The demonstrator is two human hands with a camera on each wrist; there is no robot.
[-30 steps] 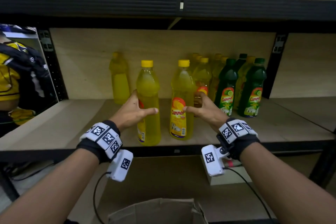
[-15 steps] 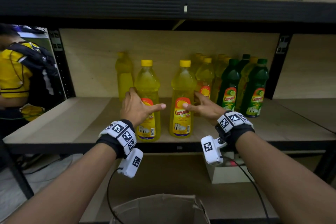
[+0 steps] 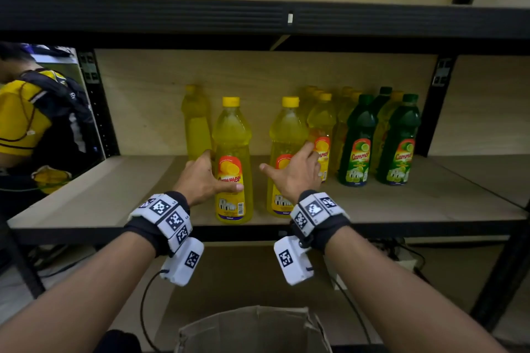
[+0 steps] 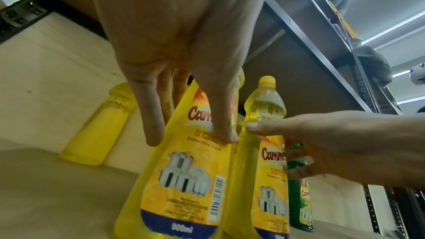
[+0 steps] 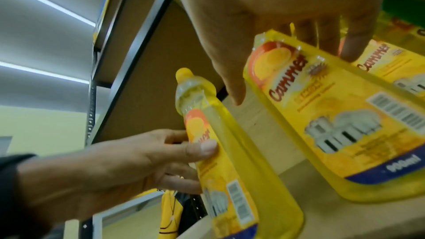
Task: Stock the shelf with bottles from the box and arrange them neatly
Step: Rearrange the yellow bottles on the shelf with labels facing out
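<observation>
Two yellow dish-soap bottles stand upright near the front edge of the wooden shelf [image 3: 114, 195]. My left hand [image 3: 210, 176] grips the left yellow bottle [image 3: 232, 135] low on its label, thumb across the front and fingers behind; the left wrist view shows that bottle [image 4: 184, 179] under my thumb. My right hand [image 3: 295, 175] holds the right yellow bottle [image 3: 288, 129], fingers round its right side and thumb stretched across the front. In the right wrist view that bottle [image 5: 333, 115] lies against my fingers [image 5: 349, 48]. Both labels face me.
A lone yellow bottle [image 3: 196, 123] stands at the back left. Rows of yellow bottles [image 3: 325, 120] and green bottles [image 3: 358, 137] fill the right. An open cardboard box [image 3: 252, 329] sits below me. The upper shelf beam [image 3: 258, 17] hangs overhead; a person [image 3: 23, 117] stands left.
My left hand has turned its bottle so the label faces forward. My right hand has slid further round the right bottle, its thumb now reaching past the label.
</observation>
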